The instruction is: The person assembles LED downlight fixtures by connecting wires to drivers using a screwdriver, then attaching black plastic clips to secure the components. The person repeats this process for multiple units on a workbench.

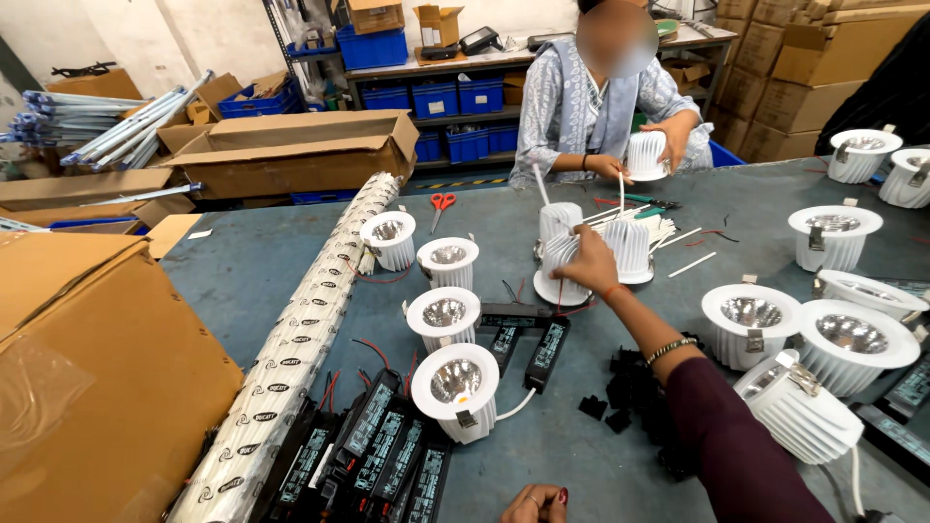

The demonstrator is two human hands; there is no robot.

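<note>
Already several finished white round downlights with shiny reflectors (445, 314) stand face-up on the grey bench (252, 261), and one nearest the black rectangular driver boxes (387, 455) is wired by a white cable. Beyond that row, the right hand (588, 260) reaches out, fingers closed round a white ribbed lamp housing (562, 263) standing face-down among others, apparently not yet fitted. The left hand (536, 503) rests at the bench's near edge, fingers curled, holding nothing visible. Many drivers look unconnected, so much work seems left.

Single head view, angled down across the worktable (581, 465); near.
</note>
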